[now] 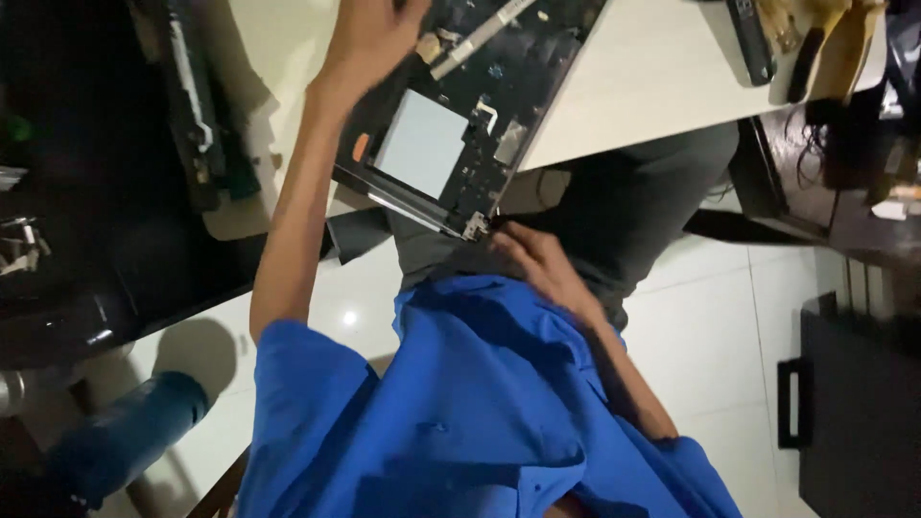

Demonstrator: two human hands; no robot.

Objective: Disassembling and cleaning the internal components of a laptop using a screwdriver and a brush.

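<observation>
Two hands on an opened laptop base at the table edge

The left hand [369, 34] rests on the opened laptop base [460, 115], fingers loosely bent, gripping nothing visible. The right hand [537, 259] lies just below the base's near corner; its grasp cannot be told. The pale touchpad plate [422, 144] sits between them.

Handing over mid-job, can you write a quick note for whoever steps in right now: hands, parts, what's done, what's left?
Left hand: resting on the opened laptop base, fingers spread, no grip on anything.
Right hand: at the base's near corner hinge, by the lap; grip unclear.
Base lies tilted on the white table, overhanging its edge.
Done: cover off, internals and grey touchpad plate exposed.
Left: cannot tell from this view.
</observation>
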